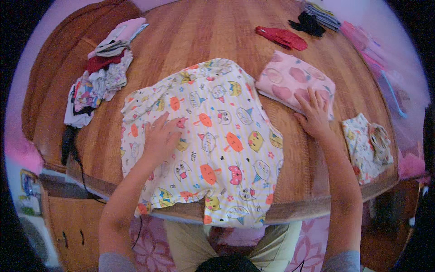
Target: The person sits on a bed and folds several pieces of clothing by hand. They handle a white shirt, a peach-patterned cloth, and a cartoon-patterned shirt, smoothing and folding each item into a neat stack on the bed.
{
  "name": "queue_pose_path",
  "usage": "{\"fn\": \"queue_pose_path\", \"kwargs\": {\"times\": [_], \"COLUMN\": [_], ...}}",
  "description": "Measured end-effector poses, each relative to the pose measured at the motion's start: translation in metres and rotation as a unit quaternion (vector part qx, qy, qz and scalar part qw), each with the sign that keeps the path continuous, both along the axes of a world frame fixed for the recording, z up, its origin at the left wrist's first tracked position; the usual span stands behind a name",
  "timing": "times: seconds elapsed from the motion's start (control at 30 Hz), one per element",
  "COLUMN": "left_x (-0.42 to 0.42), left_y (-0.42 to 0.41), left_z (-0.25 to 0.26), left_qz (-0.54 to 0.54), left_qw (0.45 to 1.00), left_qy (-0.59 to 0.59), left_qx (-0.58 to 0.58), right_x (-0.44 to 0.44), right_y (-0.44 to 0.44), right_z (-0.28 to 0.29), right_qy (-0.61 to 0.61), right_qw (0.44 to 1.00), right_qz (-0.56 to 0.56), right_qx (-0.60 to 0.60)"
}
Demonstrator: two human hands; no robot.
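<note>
A sleeveless child's garment with printed cat faces on pale stripes lies spread before me, its two short legs hanging over the near edge of the mat. Flat on its left part rests my left hand, fingers apart and holding nothing. My right hand touches the near side of a folded pink cloth item with large round prints, to the right of the garment. Its fingers are spread, and no grip shows. The garment's upper left edge is folded and wrinkled.
The surface is a brown slatted mat. Stacked folded clothes stand at the left, above a black corded object. A red folded cloth, a black cloth and a grey stack lie far right. A crumpled printed garment is near right.
</note>
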State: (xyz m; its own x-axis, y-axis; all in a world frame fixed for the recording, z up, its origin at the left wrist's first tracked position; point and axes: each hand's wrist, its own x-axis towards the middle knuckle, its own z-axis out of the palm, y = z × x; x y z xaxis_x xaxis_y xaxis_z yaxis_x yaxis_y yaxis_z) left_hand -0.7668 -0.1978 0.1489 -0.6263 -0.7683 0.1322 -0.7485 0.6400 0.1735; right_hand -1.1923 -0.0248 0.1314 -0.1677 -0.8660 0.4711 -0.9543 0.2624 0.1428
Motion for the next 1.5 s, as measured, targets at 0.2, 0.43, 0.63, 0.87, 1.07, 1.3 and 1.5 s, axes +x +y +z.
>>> {"fn": "queue_pose_path", "kwargs": {"times": [0.2,0.43,0.63,0.87,1.07,1.3,1.5], "left_x": [0.027,-0.01,-0.008,0.008,0.034,0.177,0.211], "left_y": [-0.027,0.018,0.016,-0.188,-0.174,0.008,0.056], "left_z": [-0.03,-0.042,-0.034,0.082,0.079,0.029,-0.006], "left_qz": [-0.005,-0.041,-0.075,0.106,-0.059,-0.131,-0.083], "left_qw": [0.998,0.997,0.994,0.97,0.969,0.99,0.994], "left_qy": [-0.051,-0.051,0.078,-0.104,0.042,-0.004,0.073], "left_qx": [0.025,-0.041,0.035,-0.19,-0.238,0.051,-0.004], "right_x": [-0.066,-0.067,0.119,0.188,0.189,0.213,0.224], "right_y": [0.001,0.037,0.021,0.032,0.046,0.143,0.157], "right_z": [-0.024,0.003,0.028,0.01,0.007,0.009,-0.009], "right_qy": [-0.061,0.048,-0.204,-0.236,-0.264,-0.21,-0.165], "right_qw": [0.998,0.986,0.959,0.923,0.939,0.916,0.935], "right_qz": [0.021,-0.144,0.053,0.194,0.164,0.298,0.275], "right_qx": [0.017,0.063,0.189,0.235,0.145,0.166,0.15]}}
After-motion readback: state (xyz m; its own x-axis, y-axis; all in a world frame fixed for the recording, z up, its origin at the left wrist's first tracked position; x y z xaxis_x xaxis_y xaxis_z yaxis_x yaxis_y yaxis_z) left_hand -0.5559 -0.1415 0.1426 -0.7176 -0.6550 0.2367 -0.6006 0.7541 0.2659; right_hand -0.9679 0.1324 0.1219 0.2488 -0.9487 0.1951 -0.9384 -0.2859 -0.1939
